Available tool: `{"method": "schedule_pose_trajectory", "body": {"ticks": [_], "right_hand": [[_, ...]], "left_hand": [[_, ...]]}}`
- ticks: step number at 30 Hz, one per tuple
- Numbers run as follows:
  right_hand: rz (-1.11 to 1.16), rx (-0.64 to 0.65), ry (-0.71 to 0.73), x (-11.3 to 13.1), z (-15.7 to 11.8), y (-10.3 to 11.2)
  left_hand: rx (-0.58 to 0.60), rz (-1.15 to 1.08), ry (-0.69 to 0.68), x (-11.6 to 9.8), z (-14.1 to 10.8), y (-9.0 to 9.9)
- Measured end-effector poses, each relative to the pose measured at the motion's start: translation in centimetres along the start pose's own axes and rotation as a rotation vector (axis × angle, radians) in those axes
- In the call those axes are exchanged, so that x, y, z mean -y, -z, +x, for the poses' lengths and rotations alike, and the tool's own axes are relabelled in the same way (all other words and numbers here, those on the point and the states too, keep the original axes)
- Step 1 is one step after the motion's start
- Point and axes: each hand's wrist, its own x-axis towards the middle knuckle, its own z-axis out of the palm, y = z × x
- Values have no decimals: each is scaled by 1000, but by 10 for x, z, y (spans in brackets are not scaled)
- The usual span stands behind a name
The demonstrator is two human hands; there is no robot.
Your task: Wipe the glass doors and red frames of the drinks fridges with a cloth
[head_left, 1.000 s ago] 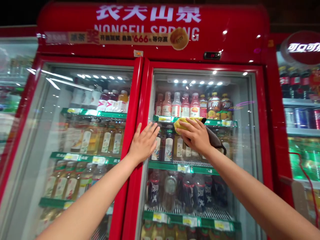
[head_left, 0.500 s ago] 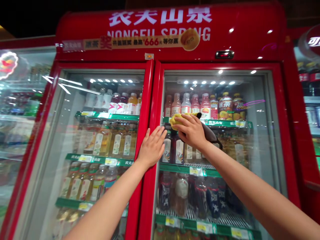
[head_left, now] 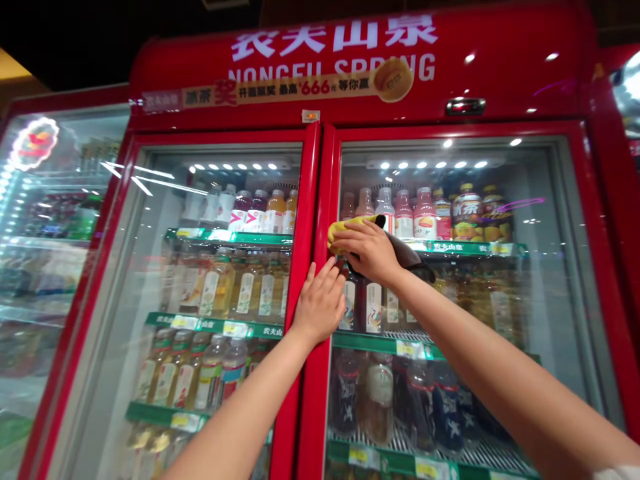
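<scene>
A yellow and dark cloth (head_left: pixel 357 225) lies under my right hand (head_left: pixel 369 250), which presses it to the right glass door (head_left: pixel 450 293) near the door's left frame. Its dark part trails off to the right below my wrist. My left hand (head_left: pixel 320 300) rests flat with fingers stretched on the red door frame (head_left: pixel 313 200), where the two doors meet. The left fingertips are just below and left of the right hand. Part of the cloth is hidden by my right fingers.
Behind the glass, bottles (head_left: pixel 425 213) stand in rows on shelves with green edges (head_left: pixel 220 236). A red header panel (head_left: pixel 190 60) tops the cooler. Another lit cooler (head_left: pixel 55 220) stands at the left.
My right hand has slid the cloth left relative to the glass, toward the door frame. The left hand stays on the frame. The whole view has shifted slightly.
</scene>
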Motion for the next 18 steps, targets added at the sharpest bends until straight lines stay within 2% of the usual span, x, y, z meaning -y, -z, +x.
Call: {"method": "schedule_pose_trajectory", "body": {"ticks": [4,7,13,15,18], "right_hand": [[-32,-81,-117,-11,27,-3],[-36,-110,-182,-5,36,-9],[18,40,33,13,-9,0],[30,0,34,13,-20,2],[40,-175,-48,14,-23,-1]], "left_hand": [[-20,19,3,0,-3,-1],[-36,36,40,0,-7,-3],[-92,26,175,-4,-9,-6],[-113,24,183,-4,-9,-6],[-142,32,197,-4,-11,-6]]}}
